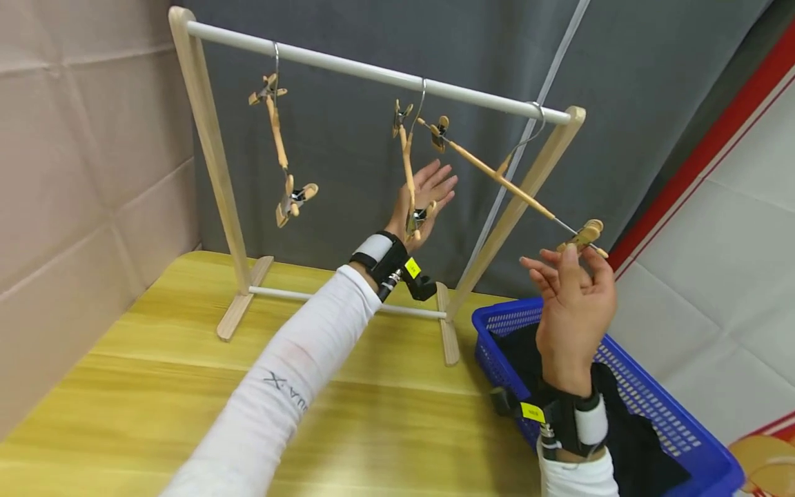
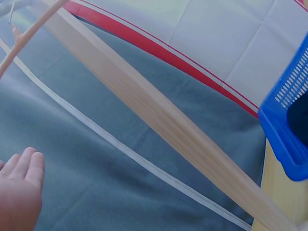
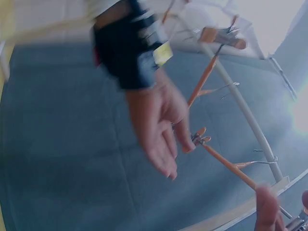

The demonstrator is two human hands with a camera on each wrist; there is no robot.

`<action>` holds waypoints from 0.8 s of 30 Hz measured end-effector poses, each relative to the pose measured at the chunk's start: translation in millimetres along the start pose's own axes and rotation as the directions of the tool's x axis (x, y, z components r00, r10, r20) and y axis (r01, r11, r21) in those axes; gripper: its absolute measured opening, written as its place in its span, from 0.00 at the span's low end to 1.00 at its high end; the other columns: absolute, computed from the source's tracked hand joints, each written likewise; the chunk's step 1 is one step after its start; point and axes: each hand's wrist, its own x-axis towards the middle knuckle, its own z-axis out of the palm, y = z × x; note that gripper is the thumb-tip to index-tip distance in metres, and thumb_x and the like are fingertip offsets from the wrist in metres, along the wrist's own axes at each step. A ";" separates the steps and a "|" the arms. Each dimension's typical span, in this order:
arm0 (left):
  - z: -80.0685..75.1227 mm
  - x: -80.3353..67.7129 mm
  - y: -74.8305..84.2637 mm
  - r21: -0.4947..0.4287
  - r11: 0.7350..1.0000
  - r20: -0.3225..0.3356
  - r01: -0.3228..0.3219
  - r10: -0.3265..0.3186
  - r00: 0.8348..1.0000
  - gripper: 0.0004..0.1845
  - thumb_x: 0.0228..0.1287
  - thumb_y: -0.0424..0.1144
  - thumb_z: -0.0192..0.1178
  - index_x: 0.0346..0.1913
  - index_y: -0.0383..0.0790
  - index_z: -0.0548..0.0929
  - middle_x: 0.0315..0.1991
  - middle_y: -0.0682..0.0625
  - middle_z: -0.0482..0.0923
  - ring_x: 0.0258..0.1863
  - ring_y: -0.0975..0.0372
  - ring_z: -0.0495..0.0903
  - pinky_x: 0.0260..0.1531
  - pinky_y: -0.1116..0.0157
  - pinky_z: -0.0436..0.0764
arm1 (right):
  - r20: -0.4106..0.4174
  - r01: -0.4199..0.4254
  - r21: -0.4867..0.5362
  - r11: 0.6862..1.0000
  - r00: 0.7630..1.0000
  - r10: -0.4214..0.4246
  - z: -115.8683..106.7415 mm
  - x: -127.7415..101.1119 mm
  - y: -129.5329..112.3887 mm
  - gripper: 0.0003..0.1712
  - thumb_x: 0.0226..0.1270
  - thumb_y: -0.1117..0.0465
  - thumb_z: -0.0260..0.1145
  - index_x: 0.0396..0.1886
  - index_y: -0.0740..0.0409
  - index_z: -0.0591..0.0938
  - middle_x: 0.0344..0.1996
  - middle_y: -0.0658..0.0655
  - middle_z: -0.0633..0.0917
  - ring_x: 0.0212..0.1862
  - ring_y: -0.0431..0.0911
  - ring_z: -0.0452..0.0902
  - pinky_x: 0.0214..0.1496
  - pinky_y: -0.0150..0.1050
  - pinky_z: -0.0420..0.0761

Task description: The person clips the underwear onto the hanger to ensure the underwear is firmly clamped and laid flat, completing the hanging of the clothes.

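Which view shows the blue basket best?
The head view: the blue basket sits at the table's right edge with dark fabric inside, under the right hand. The left wrist view catches only one corner; the right wrist view shows none.

We see the left hand [image 2: 19,187] cut off at the left wrist view's corner. The right wrist view is blurred, with only fingertips [image 3: 267,207] of the right hand showing. The dark cloth [image 1: 627,428] in the basket [image 1: 677,421] stays unclear.
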 end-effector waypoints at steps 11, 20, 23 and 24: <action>16.1 17.4 2.6 -0.013 0.990 0.009 -0.143 0.143 0.990 0.35 0.68 0.19 0.47 0.75 0.40 0.51 0.71 0.35 0.54 0.67 0.47 0.62 0.66 0.57 0.58 | 0.008 0.099 -0.345 0.933 0.995 -0.102 -0.9 10.0 -10.4 0.17 0.62 0.57 0.68 0.44 0.67 0.82 0.23 0.61 0.82 0.15 0.44 0.75 0.16 0.27 0.73; 25.6 22.4 1.3 -0.025 0.995 -0.034 -0.099 0.098 0.995 0.31 0.72 0.29 0.47 0.74 0.41 0.54 0.70 0.36 0.57 0.67 0.48 0.63 0.66 0.58 0.58 | 0.010 0.160 -0.474 0.866 0.984 -0.176 -2.4 9.0 -14.2 0.14 0.61 0.58 0.69 0.37 0.66 0.84 0.17 0.55 0.80 0.15 0.41 0.71 0.17 0.25 0.70; 24.7 21.1 3.1 -0.009 0.993 -0.009 -0.120 0.120 0.993 0.31 0.72 0.29 0.48 0.74 0.41 0.54 0.69 0.37 0.59 0.66 0.51 0.64 0.66 0.59 0.59 | 0.009 0.172 -0.490 0.855 0.981 -0.192 -1.4 6.8 -15.8 0.13 0.61 0.57 0.69 0.37 0.65 0.84 0.17 0.54 0.79 0.15 0.41 0.71 0.17 0.25 0.71; 24.9 20.5 3.8 0.000 0.992 0.005 -0.126 0.126 0.992 0.31 0.72 0.29 0.48 0.74 0.41 0.54 0.69 0.37 0.59 0.66 0.52 0.65 0.66 0.59 0.59 | 0.007 0.178 -0.494 0.851 0.980 -0.201 -0.8 6.3 -16.6 0.13 0.61 0.57 0.69 0.36 0.64 0.84 0.16 0.55 0.79 0.15 0.41 0.70 0.17 0.25 0.70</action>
